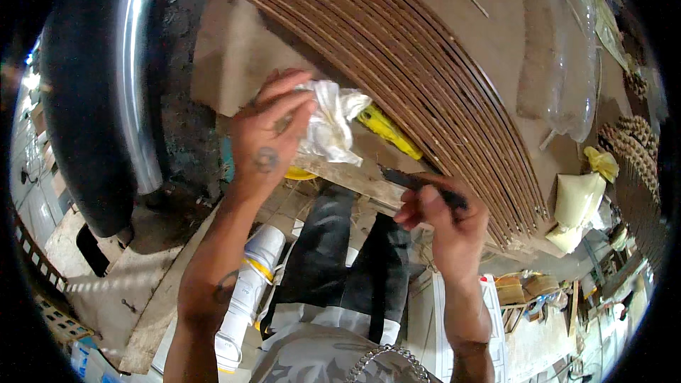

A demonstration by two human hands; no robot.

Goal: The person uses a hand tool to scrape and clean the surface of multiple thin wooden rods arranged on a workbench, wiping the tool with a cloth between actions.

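My left hand (pixel 273 124) is over the near left of the work surface, its fingers stretched and apart, fingertips at the edge of a crumpled white cloth or sheet (pixel 330 124). Whether they touch it is hard to tell. Closed around a small black-handled tool (pixel 443 195), my right hand (pixel 450 220) is at the surface's near edge. The tool's thin tip points left, toward the cloth; its exact kind is unclear. Between cloth and strips lies a yellow object with dark marks (pixel 390 131). Long thin brown strips (pixel 397 50) lie side by side beyond both hands.
A large black roll (pixel 85 113) and a shiny clear-wrapped roll (pixel 135 85) stand at left. Clear plastic (pixel 571 64) and a pale yellow bag (pixel 578 202) lie at right. White buckets (pixel 248 298) are below my left forearm.
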